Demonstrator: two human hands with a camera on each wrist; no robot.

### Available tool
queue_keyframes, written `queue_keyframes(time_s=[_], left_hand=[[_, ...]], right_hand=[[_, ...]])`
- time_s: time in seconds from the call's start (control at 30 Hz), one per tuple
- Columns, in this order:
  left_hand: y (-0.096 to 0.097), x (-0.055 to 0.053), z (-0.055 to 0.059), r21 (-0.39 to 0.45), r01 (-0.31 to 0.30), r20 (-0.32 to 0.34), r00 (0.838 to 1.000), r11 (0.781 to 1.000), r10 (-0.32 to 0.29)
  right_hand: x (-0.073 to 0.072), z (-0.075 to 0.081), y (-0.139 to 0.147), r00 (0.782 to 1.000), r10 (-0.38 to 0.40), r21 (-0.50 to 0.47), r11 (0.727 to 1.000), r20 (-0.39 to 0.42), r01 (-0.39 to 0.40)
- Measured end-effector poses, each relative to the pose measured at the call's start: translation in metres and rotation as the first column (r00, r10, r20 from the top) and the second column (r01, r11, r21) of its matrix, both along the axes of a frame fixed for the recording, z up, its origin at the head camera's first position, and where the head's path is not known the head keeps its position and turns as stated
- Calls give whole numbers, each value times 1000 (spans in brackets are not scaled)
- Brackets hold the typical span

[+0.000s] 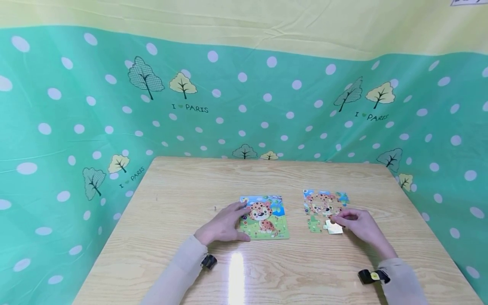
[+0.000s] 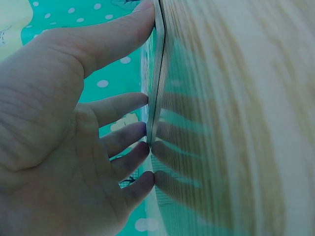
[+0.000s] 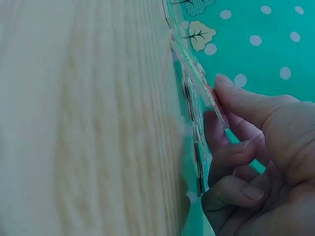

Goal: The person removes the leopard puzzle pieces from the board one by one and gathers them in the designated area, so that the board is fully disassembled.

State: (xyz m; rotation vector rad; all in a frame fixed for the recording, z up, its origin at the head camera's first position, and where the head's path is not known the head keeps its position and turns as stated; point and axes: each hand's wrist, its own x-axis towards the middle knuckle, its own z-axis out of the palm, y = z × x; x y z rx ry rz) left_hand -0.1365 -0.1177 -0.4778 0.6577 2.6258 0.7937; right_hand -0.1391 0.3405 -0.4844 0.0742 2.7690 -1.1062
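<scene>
My left hand (image 1: 225, 222) rests at the left edge of a square leopard picture board (image 1: 280, 228), its fingers extended and touching the edge. In the left wrist view, the thumb and fingertips (image 2: 140, 132) meet the board's thin side. My right hand (image 1: 356, 224) pinches a puzzle piece (image 1: 334, 227) between thumb and fingers. This piece is tilted and looks pale and shiny from above; in the right wrist view the tilted piece (image 3: 202, 83) stands with one edge raised. Just behind lies a partly joined leopard puzzle (image 1: 322, 203), flat on the table.
Both pictures lie on a wooden table (image 1: 183, 186). A green dotted cloth (image 1: 244, 106) hangs behind it and along both sides. A bright light reflection falls on the tabletop in front of the board. Black straps with small cameras sit on both wrists.
</scene>
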Motion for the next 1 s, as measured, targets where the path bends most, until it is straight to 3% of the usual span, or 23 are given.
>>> queue_keyframes(time_s=[0.37,1.0], left_hand=[[1,0,0,-5,5,-4,1000,1000,-5],[0,-1,-1,7,11,-17,1000,1000,-11]], right_hand=[[0,6,-2,1000,-3,21,1000,-28,4],[-5,10,-27,998,46,-43,998,-32,-47]])
